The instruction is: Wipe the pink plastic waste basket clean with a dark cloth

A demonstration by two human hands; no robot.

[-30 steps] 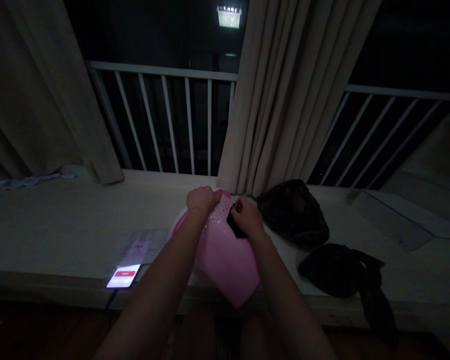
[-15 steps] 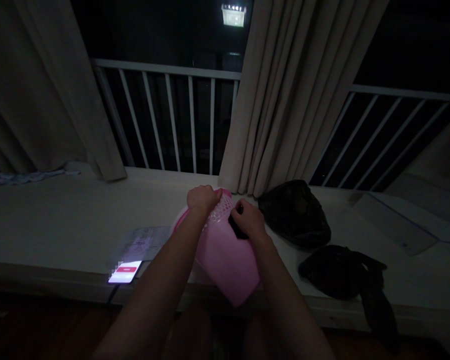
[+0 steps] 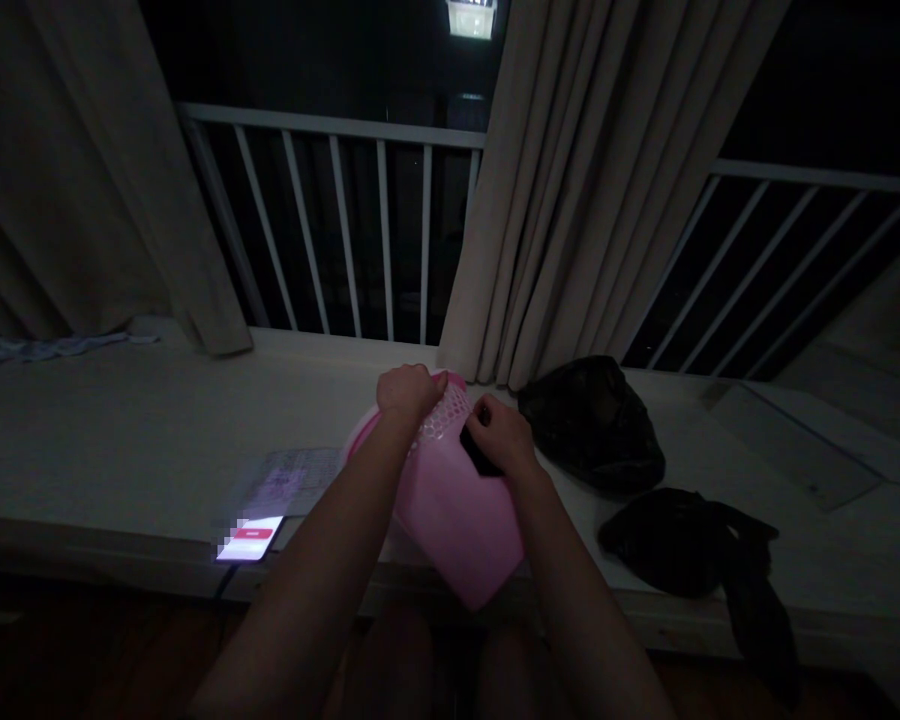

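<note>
A pink plastic wastebasket (image 3: 457, 530) with a lattice band below its rim lies tilted on the ledge, its base toward me. My left hand (image 3: 409, 392) is closed around the rim, thumb over the edge. My right hand (image 3: 501, 432) is closed on a small black piece (image 3: 480, 456), held against the basket's side below the lattice. Whether this piece is cloth, sponge or something else, I cannot tell. The basket's inside is hidden from me.
A phone (image 3: 251, 538) with a lit screen lies by a printed sheet (image 3: 300, 478) at left. Two black plastic bags, one behind (image 3: 592, 425) and one nearer (image 3: 667, 545), sit at right. Beyond are a pale box (image 3: 802, 450), curtains (image 3: 547, 200) and a white railing (image 3: 337, 125).
My view has tilted down very slightly. Both hands keep their hold on the basket and the black piece, with hardly any shift.
</note>
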